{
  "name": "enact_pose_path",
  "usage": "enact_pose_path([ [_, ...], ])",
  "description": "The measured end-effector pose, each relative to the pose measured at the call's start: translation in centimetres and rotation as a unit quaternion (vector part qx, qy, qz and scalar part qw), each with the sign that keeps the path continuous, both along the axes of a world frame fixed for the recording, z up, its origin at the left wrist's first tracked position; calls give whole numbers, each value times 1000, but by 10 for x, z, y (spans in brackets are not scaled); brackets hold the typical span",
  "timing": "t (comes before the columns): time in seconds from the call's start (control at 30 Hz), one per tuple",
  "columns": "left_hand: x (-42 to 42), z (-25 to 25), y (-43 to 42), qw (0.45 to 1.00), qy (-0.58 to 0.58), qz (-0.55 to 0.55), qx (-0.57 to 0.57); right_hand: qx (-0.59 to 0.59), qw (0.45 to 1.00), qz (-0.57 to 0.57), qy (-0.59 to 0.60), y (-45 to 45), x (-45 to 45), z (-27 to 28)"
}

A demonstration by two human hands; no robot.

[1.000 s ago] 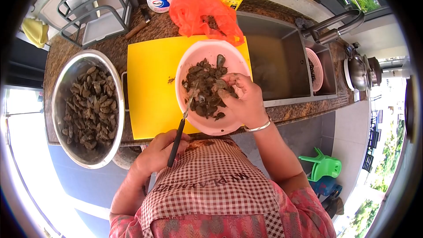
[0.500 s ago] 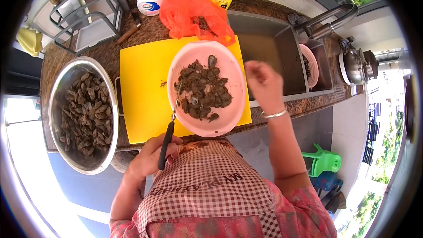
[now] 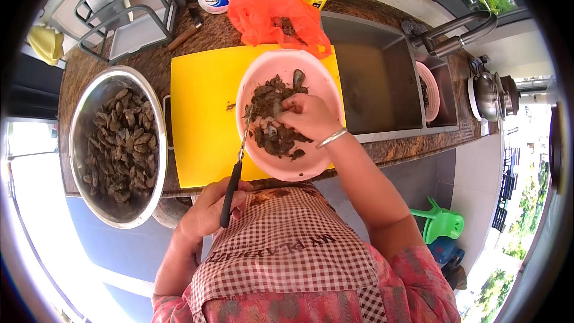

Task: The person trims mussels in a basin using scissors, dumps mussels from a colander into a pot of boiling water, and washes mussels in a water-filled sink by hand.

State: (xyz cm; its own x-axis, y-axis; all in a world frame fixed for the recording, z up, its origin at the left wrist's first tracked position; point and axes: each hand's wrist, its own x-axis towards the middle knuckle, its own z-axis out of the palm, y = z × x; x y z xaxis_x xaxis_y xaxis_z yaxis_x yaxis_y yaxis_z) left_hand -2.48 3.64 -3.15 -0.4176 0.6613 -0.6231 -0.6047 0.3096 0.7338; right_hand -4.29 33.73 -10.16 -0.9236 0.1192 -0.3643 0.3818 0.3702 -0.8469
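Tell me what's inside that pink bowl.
The pink bowl holds dark, muddy-looking shells, and a black-handled tool reaches in. What lies under the right hand and deeper among the shells is covered.

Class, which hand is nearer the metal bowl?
Left. The left hand is right of the metal bowl; the right hand is farther right, over the pink basin.

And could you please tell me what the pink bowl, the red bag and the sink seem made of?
Pink bowl: probably plastic, judging by its smooth, even colour and moulded-looking rim.
Red bag: most likely thin plastic film, crinkled and slightly see-through.
Sink: metal, perhaps stainless steel, grey with a dull sheen.
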Motion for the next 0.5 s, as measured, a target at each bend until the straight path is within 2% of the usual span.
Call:
enact_pose_path([
  [0.03,1,-2,-2,1000,1,1,2,-134,988,-57,-45,2,1,12],
  [0.1,1,-6,-4,1000,4,1,7,-387,897,-168,-130,10,4,37],
  [0.13,1,-6,-4,1000,4,-3,1,-470,862,-145,-124,20,9,32],
  [0.33,-2,-5,0,999,12,-41,-6,-607,781,-133,-67,23,25,40],
  [0.5,-5,-1,6,998,14,-57,-9,-645,755,-108,-59,24,30,47],
])
